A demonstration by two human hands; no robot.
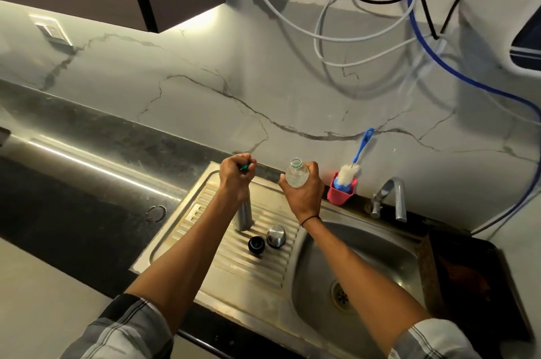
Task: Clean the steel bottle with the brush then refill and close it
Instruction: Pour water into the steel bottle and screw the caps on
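The steel bottle point(243, 216) stands upright on the ribbed drainboard point(205, 241), its top hidden behind my left wrist. My left hand point(235, 175) is raised above it, fingers curled round a small green cap point(244, 166). My right hand point(301, 186) grips a clear plastic bottle point(297, 172) with an open mouth, held upright to the right of the steel bottle. A steel cap point(276, 236) and a black inner lid point(256, 244) lie on the drainboard in front of the steel bottle. The blue-handled bottle brush point(352, 167) stands in a red holder point(341, 190).
The steel sink basin point(366, 265) lies to the right, with a tap point(390, 197) behind it. A dark tray point(468, 270) sits right of the basin. Cables and hoses point(380, 22) hang on the marble wall. Black countertop point(73, 197) stretches left.
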